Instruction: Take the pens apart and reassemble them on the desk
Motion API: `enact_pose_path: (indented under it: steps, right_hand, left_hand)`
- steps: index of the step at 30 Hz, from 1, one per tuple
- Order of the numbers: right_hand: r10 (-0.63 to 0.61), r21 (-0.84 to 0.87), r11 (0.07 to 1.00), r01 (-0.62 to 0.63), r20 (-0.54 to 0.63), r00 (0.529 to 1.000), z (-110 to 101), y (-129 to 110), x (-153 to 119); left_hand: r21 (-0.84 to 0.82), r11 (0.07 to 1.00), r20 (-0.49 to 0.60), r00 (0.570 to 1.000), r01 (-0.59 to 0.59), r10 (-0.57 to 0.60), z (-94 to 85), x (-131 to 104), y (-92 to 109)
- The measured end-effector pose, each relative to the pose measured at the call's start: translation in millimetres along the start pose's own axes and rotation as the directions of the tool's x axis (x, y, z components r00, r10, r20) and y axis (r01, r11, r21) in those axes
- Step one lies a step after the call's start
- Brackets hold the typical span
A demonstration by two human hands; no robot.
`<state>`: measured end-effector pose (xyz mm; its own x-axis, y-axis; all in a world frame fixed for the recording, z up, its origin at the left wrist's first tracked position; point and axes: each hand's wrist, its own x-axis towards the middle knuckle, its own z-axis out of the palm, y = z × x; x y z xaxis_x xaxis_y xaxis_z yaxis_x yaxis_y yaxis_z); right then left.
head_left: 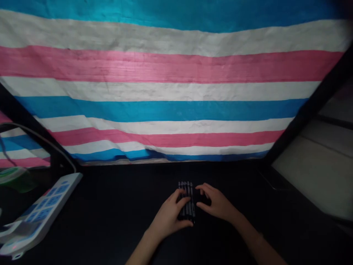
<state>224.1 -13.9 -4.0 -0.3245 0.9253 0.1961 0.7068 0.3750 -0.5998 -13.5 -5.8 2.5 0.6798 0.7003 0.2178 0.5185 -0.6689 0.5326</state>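
And here, low in the view at six o'clock, lies a neat row of slim pen-like sticks (188, 211), side by side on the black tabletop (110, 221). They run lengthwise from twelve o'clock to six, packed snugly, pale grey bodies striped by dark lines between them. Up at the twelve o'clock end, a rank of about five small grey tips, tapered and nearly level! Down the three o'clock edge there's a narrow, loop-like outline, and at the six o'clock end the row goes dark with a tiny bright glint. Any lettering is too small to read.

In from eight o'clock of the row comes the left hand (171, 213), its fingers draped across the sticks, thumb stretched out by the six o'clock end. It's touching them, but whether it grips or merely rests, I cannot tell. Over at three o'clock, the right hand (216, 203) sits just beside the row, fingers and thumb curved around a dark space; whether anything is held in there, the gloom won't show.

Well off towards nine o'clock, a white power strip (56, 206) with blue sockets slants along the table, and at twelve a striped sheet (176, 110) in blue, white and pink hangs behind everything.
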Motion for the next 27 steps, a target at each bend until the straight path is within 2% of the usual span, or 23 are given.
enact_pose_path:
  steps: [4, 11, 21, 27]
  right_hand:
    - [-0.019, 0.027, 1.0, 0.016, 0.126, 0.992, -3.2, -7.9, -7.1]
    - [0.021, -0.127, 0.992, 0.014, 0.277, 0.961, 1.8, -14.4, -8.1]
    - [0.035, -0.12, 0.993, -0.004, 0.26, 0.965, -0.4, -12.1, -8.8]
    - [0.007, -0.102, 0.995, 0.016, 0.224, 0.974, 2.2, -11.8, -9.3]
  left_hand:
    - [0.017, 1.0, -0.049, 0.999, -0.02, 0.021, 8.9, 5.1, 1.5]
    - [0.044, 0.999, -0.116, 0.993, 0.018, -0.013, 27.2, 14.7, 7.0]
    - [0.006, 0.999, -0.024, 0.999, -0.034, 0.034, 12.9, 7.1, -7.8]
    - [-0.022, 0.999, -0.043, 0.999, -0.031, 0.03, 14.2, 7.5, -6.4]
